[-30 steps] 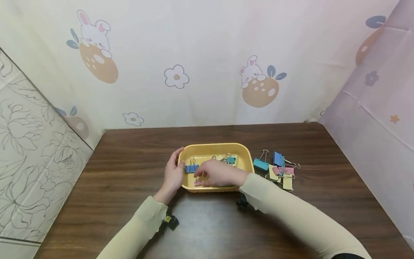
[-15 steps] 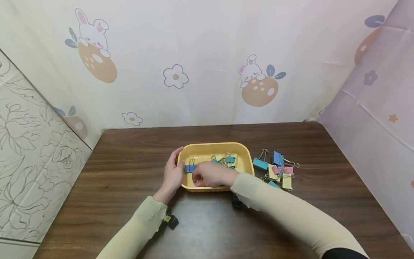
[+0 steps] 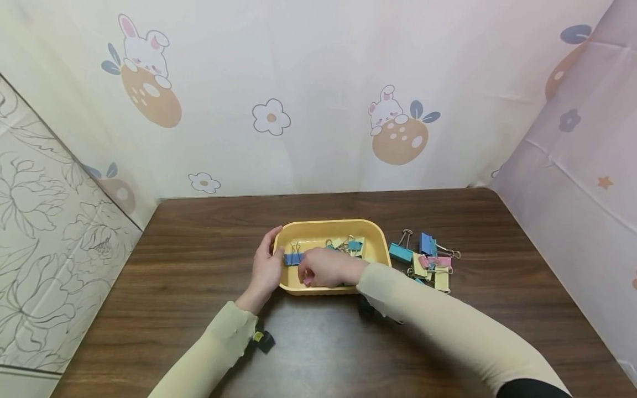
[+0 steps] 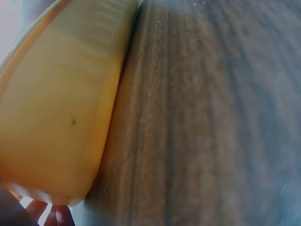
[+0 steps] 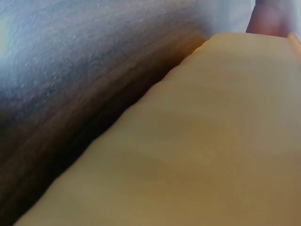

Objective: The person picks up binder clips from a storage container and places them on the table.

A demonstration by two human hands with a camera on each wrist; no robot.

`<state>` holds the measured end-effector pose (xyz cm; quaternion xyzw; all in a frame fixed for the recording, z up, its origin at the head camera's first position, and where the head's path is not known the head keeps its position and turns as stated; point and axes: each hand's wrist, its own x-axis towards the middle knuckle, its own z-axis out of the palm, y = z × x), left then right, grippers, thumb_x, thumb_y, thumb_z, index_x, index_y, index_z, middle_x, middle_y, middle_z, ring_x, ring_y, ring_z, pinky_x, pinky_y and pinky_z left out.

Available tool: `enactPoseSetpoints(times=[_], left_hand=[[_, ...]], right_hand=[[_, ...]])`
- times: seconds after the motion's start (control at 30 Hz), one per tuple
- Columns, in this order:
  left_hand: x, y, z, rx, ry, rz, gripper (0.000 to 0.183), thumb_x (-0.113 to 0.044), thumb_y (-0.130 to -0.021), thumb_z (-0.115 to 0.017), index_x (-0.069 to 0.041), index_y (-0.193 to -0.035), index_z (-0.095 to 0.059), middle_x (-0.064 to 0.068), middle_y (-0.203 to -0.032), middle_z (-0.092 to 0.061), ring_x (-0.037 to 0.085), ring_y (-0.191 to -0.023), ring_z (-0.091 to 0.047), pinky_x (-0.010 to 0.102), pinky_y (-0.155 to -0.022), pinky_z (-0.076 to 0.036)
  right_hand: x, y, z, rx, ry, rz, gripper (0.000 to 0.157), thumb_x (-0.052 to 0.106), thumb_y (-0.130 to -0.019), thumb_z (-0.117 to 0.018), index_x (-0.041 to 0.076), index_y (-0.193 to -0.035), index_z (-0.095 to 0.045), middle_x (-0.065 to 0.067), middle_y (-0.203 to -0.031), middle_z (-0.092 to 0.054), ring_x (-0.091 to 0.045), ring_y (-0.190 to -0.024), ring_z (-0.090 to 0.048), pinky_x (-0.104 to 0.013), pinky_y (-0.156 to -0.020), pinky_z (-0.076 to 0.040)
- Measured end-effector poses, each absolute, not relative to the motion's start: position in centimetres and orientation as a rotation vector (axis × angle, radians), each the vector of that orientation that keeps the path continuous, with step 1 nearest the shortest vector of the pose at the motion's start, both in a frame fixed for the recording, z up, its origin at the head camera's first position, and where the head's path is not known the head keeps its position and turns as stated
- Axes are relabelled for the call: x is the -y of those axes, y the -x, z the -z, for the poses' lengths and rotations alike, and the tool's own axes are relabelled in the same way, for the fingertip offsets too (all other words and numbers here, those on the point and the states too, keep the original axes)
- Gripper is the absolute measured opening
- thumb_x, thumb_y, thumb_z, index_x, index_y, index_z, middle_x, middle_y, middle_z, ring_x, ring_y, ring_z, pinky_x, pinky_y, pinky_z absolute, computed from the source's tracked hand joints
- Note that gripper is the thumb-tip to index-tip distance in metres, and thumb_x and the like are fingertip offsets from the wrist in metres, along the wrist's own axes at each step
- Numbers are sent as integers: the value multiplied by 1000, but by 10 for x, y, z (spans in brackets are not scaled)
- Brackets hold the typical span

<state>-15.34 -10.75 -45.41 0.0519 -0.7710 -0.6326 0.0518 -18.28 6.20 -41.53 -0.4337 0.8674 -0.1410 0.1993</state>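
My left hand (image 3: 267,269) grips the left end of a yellow plastic tray (image 3: 330,222), its thumb at the rim. In the left wrist view, fingertips (image 4: 63,215) touch the tray's outer wall (image 4: 61,108). Inside the tray, my right hand (image 3: 328,267) pinches a small pink binder clip (image 3: 308,282) near the front left corner. A blue binder clip (image 3: 291,260) with raised wire handles lies just behind it. Several teal and pale yellow clips (image 3: 354,245) lie toward the tray's right, partly hidden by the right hand. The right wrist view shows mostly the tray's front wall (image 5: 188,141).
Right of the tray lies a loose pile of blue, pink and yellow binder clips (image 3: 442,279) on the brown wood table (image 3: 209,232). A larger teal binder clip (image 3: 401,253) sits between pile and tray. A patterned curtain (image 3: 318,166) hangs behind the table.
My right hand has moved slightly down onto the pink binder clip and now pinches it, shifting it a little to the right. The left hand and tray have stayed in place.
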Motion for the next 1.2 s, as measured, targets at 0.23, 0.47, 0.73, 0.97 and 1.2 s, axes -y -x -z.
enactPoseSetpoints(times=[0.23,0.47,0.73,0.97,1.2], left_hand=[[108,155,455,2371,-160,1911,46,1,-101,-47,-16,-144,-50,8,-141,-52,26,-124,-50,45,-105,-40],[107,155,456,2372,-187,1930,46,0,-102,-48,-18,-145,-49,8,-140,-53,26,-122,-51,46,-104,-41],[107,155,455,2356,-195,1927,47,1,-101,-48,-17,-144,-51,8,-140,-53,26,-122,-51,45,-105,-40],[108,155,453,2364,-198,1930,47,1,-101,-48,-18,-144,-50,8,-140,-52,26,-122,-51,46,-106,-39],[108,156,455,2354,-199,1942,47,1,-101,-49,-19,-143,-51,7,-138,-53,26,-120,-51,45,-104,-40]], right_hand=[[-76,183,403,-2443,1214,526,9,15,-92,-71,16,-99,-77,6,-87,-58,-10,-79,-55,-28,-74,-48],[-106,181,388,-2493,1202,600,12,17,-93,-72,14,-103,-77,7,-88,-57,-10,-79,-54,-29,-73,-48],[-161,174,373,-2607,1247,718,14,11,-88,-74,13,-102,-77,6,-88,-57,-11,-79,-56,-27,-69,-50],[-216,168,370,-2747,1052,790,19,8,-88,-74,16,-105,-77,9,-93,-58,-13,-78,-55,-29,-65,-49],[-266,163,375,-2833,867,820,19,4,-87,-75,11,-104,-76,4,-91,-56,-11,-67,-56,-26,-55,-48]])
